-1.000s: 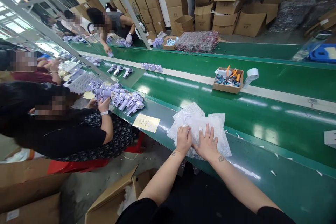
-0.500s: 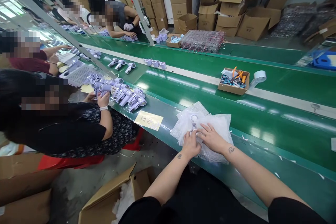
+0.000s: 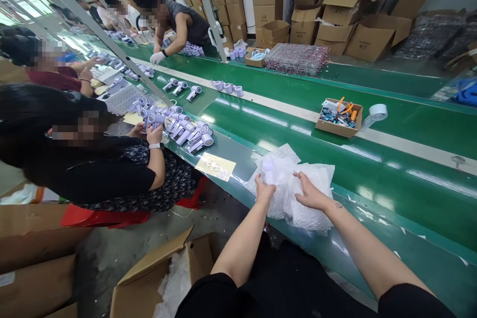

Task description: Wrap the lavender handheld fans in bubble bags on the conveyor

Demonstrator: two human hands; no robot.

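A pale lilac, pistol-shaped device with a round head (image 3: 268, 165) lies over a spread of white bubble-wrap sheets or bags (image 3: 315, 184) at the bench edge in front of me. Around the device's handle, my left hand (image 3: 264, 191) has its thumb on one side and its fingers on the other. To the right, my right hand (image 3: 310, 192) is apart from the device, thumb and fingers spread, close over the bubble wrap. Whether a layer of wrap covers the device I cannot tell.
Left of the wrap lies a yellow paper note (image 3: 215, 166), and beyond it a pile of similar lilac devices (image 3: 188, 131) beside a seated co-worker. A carton of tools (image 3: 338, 118) and a tape roll (image 3: 378, 112) stand across the bench. An open carton (image 3: 149, 271) is below.
The device has turned from its ring-and-dark-handle face to a plain lilac side. My right hand has moved off it to the right. A gloved co-worker now reaches over the far bench.
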